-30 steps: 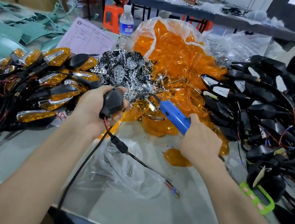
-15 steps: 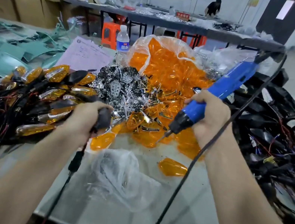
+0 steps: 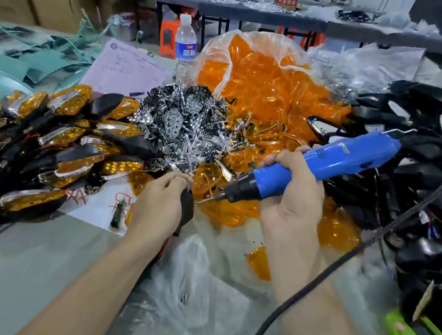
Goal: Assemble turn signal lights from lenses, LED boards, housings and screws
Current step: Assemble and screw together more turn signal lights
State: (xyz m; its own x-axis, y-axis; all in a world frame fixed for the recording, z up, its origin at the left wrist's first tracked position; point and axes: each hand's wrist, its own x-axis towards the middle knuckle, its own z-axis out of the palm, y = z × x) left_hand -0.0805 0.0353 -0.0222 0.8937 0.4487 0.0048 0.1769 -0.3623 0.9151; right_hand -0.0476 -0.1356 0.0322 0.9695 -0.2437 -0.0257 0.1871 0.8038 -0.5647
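Driving a screw into the housing looks to be the step in hand, so line things up before you pull the trigger. Your left hand has its grip wrapped round a black housing, fingers curled over its top, at the near edge of the parts heap and low over the table. Most of the piece is hidden behind the hand, so I cannot tell whether a screw is seated. Your right hand has its grip closed firmly round the barrel of the blue electric screwdriver. The bit slants down and to the left, its tip just beside the housing and, as far as I can see, not quite touching. Bring the bit square to the screw hole rather than at this slant, brace the housing, and press lightly. Mind the black cord crossing your right forearm, which could drag the tool off line. Counting: one screwdriver, one housing in hand, one water bottle, one pink printed sheet and one green-framed object at the right edge. One orange lens lies alone near your right wrist, and one clear bag sits between your arms, with perhaps a screw or two showing through. The finished lights at left, chrome reflectors, bagged orange lenses and wired housings at right are heaps too many to count.
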